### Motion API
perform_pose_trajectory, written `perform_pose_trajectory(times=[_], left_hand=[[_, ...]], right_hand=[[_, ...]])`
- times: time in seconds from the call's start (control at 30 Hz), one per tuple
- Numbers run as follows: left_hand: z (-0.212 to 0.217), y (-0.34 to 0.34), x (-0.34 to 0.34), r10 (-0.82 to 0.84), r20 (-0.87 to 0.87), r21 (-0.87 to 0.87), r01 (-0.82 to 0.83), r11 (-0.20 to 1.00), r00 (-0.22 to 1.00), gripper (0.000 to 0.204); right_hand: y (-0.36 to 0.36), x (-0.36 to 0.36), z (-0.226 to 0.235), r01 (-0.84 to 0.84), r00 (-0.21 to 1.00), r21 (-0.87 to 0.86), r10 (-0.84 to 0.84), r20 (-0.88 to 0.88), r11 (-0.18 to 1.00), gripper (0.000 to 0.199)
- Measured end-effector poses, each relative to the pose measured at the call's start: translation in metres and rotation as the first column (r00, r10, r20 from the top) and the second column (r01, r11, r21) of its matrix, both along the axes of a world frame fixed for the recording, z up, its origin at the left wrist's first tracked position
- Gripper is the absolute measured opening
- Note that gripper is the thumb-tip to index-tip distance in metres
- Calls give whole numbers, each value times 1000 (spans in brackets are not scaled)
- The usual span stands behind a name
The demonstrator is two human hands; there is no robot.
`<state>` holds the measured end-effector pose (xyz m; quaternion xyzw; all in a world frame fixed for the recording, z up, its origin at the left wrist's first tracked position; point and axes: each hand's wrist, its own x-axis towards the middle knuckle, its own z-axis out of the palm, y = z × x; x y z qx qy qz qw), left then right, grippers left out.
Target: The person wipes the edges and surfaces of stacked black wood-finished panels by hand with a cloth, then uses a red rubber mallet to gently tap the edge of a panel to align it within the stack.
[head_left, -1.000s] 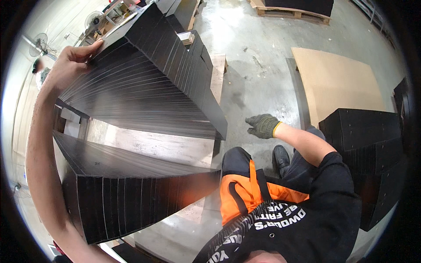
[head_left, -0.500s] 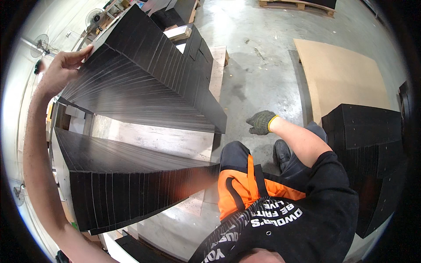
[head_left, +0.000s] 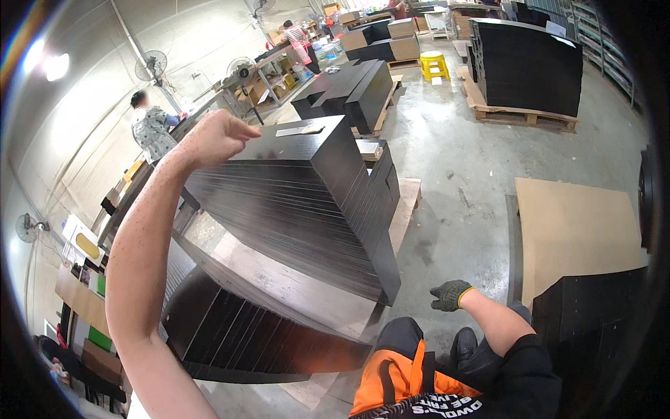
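**Left hand at the top of a tall stack, right hand over the floor**

The left hand is bare and is raised at the near end of the tall stack's top, with its fingers bent. Whether the stack is touched or anything is pinched cannot be told. The tall stack, made up of many thin black sheets, is set in front of the body, toward the left. On its top a flat strip is laid, just beside the fingertips.

The right hand is covered by a grey-green glove with a yellow cuff. Its fingers are loosely bent, nothing is seen in it, and it is held well apart from the stack.

Nearer the body, a low stack of black sheets is seen, partly hidden by the left forearm. Between the two stacks a pale board is exposed. To the right, a tan sheet is placed beside a black pile. Farther off, a yellow stool is seen, and at the left a co-worker is placed by a bench.
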<state>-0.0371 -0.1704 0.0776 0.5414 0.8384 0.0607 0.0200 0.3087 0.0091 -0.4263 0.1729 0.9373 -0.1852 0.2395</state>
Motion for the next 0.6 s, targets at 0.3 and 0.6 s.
perform_pose_trajectory(times=[0.3, 0.6], left_hand=[[-3, 23, 23, -126, 50, 94, 121, 988, 991, 63], [-14, 9, -8, -115, 123, 44, 110, 993, 986, 104]], right_hand=[[13, 0, 7, 66, 993, -2, -66, -100, 998, 47], [27, -10, 30, 57, 979, -48, -65, -194, 997, 42]])
